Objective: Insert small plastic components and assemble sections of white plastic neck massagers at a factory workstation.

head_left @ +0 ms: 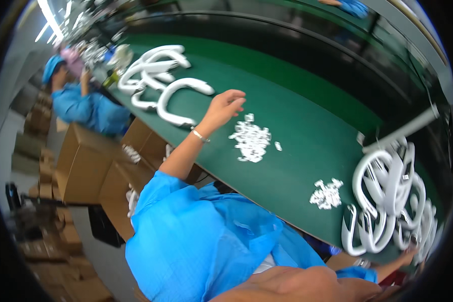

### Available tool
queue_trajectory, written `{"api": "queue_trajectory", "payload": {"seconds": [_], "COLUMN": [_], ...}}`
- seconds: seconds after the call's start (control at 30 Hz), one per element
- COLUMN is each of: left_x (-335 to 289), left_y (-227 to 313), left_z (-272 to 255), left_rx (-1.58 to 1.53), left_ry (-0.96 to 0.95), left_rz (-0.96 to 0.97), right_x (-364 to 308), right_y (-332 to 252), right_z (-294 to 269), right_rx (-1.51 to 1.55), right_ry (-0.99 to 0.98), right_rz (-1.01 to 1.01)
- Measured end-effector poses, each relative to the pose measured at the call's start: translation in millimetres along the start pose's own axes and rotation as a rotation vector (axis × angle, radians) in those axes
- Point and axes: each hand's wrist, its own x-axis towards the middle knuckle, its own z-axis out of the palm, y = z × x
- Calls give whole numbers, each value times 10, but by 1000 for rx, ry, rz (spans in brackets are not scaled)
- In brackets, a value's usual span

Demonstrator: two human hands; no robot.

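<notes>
Blue clothing (201,236) fills the lower middle, with a bare arm (297,284) close by along the bottom edge; the right hand cannot be made out there, so I cannot tell how its fingers stand. Beyond the clothing, the left hand (228,104) hangs over the green desk (282,186), its fingers loosely curled, with a slight gap between thumb and fingertips and no part visible in it. Just beside that hand is a white curved piece (167,100), shaped like an open arc, with a cluster of similar pieces (153,65) farther left. A pile of small white parts (251,141) lies near the hand, and a smaller pile (327,194) sits well apart to the right, before a heap of white arcs (387,186) with shiny inner edges. Left of the desk, an open cardboard box (85,163) stands with its flaps up, and small white pieces (131,154) show among the cardboard; more boxes (53,274) stand behind on the floor, their contents hidden. A co-worker in blue (88,108) is at the desk's far left, and a blurred forearm (387,269), apparently another person's, reaches toward the right heap.
</notes>
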Motion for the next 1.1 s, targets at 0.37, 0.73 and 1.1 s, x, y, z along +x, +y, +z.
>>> {"api": "queue_trajectory", "payload": {"seconds": [0.37, 0.73, 1.1], "left_x": [33, 15, -325], "left_y": [-679, -767, -493], "left_z": [-2401, -2355, -616], "left_rx": [1388, 1352, -409], "left_ry": [472, 437, -130], "left_rz": [-353, -101, -173], "right_x": [-3632, -7172, -7545], "right_y": [-2570, -3674, -3330], "right_z": [-2156, -1975, -1608], "right_rx": [710, 540, 390], "right_ry": [-391, -1343, -1214], "right_rz": [-616, -1378, -1454]}}
